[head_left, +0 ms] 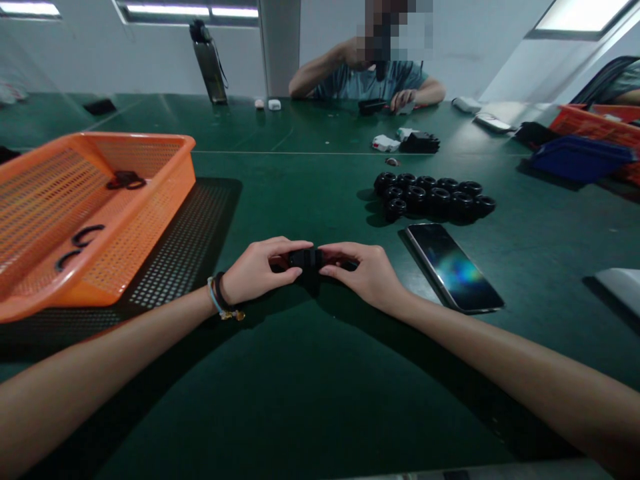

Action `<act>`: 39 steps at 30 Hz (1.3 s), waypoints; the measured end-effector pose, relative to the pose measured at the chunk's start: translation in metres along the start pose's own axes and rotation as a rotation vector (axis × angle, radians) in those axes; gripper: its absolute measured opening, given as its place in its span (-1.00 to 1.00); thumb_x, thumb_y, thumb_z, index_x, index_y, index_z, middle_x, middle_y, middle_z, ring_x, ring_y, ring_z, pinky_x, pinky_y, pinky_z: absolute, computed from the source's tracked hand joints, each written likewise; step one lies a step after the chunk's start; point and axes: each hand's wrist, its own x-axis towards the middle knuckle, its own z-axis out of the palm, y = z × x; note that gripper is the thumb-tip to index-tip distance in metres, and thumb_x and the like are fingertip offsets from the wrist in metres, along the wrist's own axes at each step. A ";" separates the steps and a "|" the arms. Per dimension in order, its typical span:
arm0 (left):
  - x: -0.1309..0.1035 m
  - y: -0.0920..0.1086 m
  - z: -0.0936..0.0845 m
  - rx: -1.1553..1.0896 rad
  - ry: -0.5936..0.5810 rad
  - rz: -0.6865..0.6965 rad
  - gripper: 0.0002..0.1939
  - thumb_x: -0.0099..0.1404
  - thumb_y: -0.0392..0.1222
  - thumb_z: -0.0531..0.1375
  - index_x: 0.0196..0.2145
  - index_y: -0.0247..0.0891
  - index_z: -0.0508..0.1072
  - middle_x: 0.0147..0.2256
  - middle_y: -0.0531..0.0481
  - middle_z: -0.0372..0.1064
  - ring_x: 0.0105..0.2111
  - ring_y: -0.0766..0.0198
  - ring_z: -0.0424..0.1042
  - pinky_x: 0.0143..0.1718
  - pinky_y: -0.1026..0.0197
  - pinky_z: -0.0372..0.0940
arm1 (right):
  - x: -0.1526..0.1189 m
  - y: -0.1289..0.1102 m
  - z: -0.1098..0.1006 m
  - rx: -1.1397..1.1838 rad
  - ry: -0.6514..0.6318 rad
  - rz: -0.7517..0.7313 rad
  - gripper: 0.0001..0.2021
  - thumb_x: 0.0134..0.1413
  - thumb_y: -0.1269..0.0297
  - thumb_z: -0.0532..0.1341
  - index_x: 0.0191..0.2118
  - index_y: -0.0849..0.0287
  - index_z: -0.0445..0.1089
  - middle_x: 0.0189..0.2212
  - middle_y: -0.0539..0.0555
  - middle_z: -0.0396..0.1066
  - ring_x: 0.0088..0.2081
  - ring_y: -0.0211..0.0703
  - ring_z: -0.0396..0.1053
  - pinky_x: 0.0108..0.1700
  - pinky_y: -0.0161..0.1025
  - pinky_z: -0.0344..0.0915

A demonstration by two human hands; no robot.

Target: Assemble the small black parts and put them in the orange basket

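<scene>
Between my two hands is a small black part (306,259), held just above or on the green table; I cannot tell which. My left hand (257,270) pinches its left end between thumb and fingers. From the other side, my right hand (367,270) grips the right end the same way. The fingers hide much of the part, so its exact kind does not show. Beyond my right hand, several glossy black ring-shaped pieces (437,195) stand grouped in rows. A phone (453,267) lies to the right of that hand.
An orange perforated basket (150,223) with a few black rings inside stands at left. Across the green table (300,373) a person (370,80) sits near small black and white items. A dark bottle (210,67) stands at the back; a blue tray (580,159) lies far right.
</scene>
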 end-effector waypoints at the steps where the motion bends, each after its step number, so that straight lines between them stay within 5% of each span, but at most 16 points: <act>1: 0.000 0.000 0.000 0.003 0.001 -0.001 -0.58 0.16 -0.15 0.16 -0.02 -0.29 0.43 -0.21 -0.06 0.37 -0.28 0.28 0.43 -0.26 0.26 0.37 | 0.000 0.000 0.000 -0.003 -0.004 0.000 -0.73 -0.08 0.47 0.32 -0.17 0.21 0.49 -0.27 0.07 0.55 -0.30 -0.19 0.50 -0.22 -0.22 0.47; 19: 0.000 -0.001 -0.001 0.006 0.004 -0.003 -0.59 0.16 -0.14 0.16 -0.03 -0.30 0.43 -0.23 -0.06 0.38 -0.34 0.31 0.41 -0.31 0.28 0.36 | -0.001 0.002 -0.002 -0.040 -0.013 -0.076 -0.70 -0.05 0.47 0.28 -0.13 0.10 0.49 -0.22 0.05 0.52 -0.19 -0.15 0.47 -0.14 -0.14 0.44; 39: 0.000 0.001 -0.001 0.001 -0.004 -0.007 -0.60 0.15 -0.16 0.16 -0.04 -0.26 0.43 -0.21 -0.05 0.38 -0.30 0.30 0.42 -0.27 0.26 0.37 | -0.001 0.002 0.000 0.000 0.007 -0.040 -0.73 -0.08 0.45 0.31 -0.17 0.18 0.50 -0.28 0.06 0.55 -0.30 -0.18 0.50 -0.24 -0.22 0.46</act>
